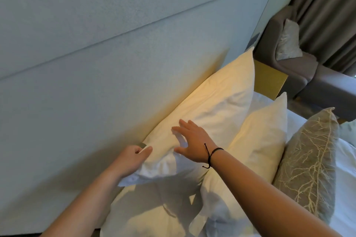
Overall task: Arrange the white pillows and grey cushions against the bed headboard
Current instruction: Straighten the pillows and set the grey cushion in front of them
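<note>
The left hand [133, 157] pinched the near corner of a white pillow [210, 102] between thumb and fingers, close to the headboard [115, 54]. The right hand [192, 140] lay on the front of that same pillow with its fingers spread wide, holding nothing. A thin black string [211, 154] was tied around the right wrist. The pillow leaned against the headboard, and warm yellow light fell on it. A second white pillow [256, 140] stood just to the right of it, leaning on the first one. A third white pillow [154, 208] lay nearer, under both arms, with the corner of the first pillow resting on top of it. To the right of the second pillow stood a grey cushion [308, 159] with a pale branch pattern, touching that pillow. Beyond the cushion the white sheet [346, 188] showed. Far to the right was a grey armchair [317, 82] with a small shiny cushion [287, 42] on its seat. A yellow-brown bedside table [269, 81] sat between the bed and the chair. Brown curtains [327, 15] hung behind the chair.
</note>
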